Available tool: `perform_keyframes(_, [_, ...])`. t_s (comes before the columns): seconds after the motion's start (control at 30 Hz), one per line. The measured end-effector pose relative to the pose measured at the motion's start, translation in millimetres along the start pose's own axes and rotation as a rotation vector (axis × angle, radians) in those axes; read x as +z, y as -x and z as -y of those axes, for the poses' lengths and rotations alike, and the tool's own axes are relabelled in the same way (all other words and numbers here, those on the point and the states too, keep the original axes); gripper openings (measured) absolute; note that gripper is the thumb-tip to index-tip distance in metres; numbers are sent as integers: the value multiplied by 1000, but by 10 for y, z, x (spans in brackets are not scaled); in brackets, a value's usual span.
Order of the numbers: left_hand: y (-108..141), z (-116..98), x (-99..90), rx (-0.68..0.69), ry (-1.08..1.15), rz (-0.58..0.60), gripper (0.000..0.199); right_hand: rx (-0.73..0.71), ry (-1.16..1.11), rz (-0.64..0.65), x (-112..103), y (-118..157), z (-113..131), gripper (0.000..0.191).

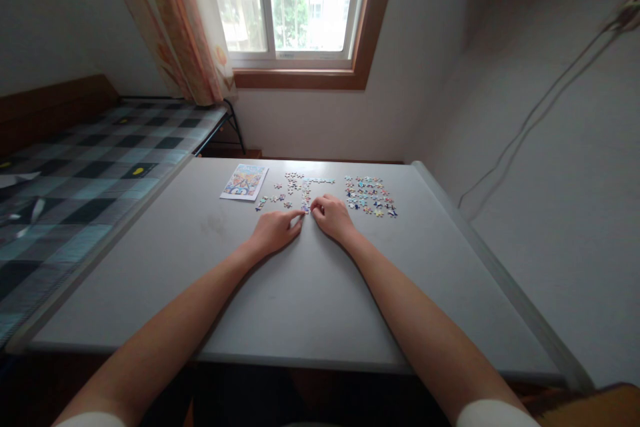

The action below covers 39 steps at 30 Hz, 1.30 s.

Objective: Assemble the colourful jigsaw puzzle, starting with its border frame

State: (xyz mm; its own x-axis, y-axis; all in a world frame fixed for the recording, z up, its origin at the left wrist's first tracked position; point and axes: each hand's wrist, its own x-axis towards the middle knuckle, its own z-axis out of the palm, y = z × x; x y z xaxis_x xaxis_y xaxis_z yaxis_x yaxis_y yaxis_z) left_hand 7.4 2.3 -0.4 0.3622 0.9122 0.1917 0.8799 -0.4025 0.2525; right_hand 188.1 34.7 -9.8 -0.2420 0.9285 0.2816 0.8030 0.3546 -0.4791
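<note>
A partly joined jigsaw strip (306, 191) lies on the table, shaped like a corner with its top arm (323, 181) running right. My left hand (277, 230) rests beside its lower end, index finger stretched out and touching the bottom pieces. Just right of that end, my right hand (333, 215) has its fingers curled together at a puzzle piece, which they mostly hide. Loose puzzle pieces (294, 180) lie left of the strip, with more pieces (273, 199) above my left hand. Several rows of loose pieces (370, 195) spread out to the right.
A printed picture card (245, 182) lies at the table's back left. The grey-white table (300, 307) has a raised right edge. A bed with a checked cover (165, 137) stands at left, near a curtain (185, 27) and window. A cable (525, 123) hangs along the right wall.
</note>
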Motion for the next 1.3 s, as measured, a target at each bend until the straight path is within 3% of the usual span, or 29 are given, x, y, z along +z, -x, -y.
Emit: perform_keyframes(1.3, [-6,-15,-23,-10,1,7,34,6,10,4,1,-6,6,20])
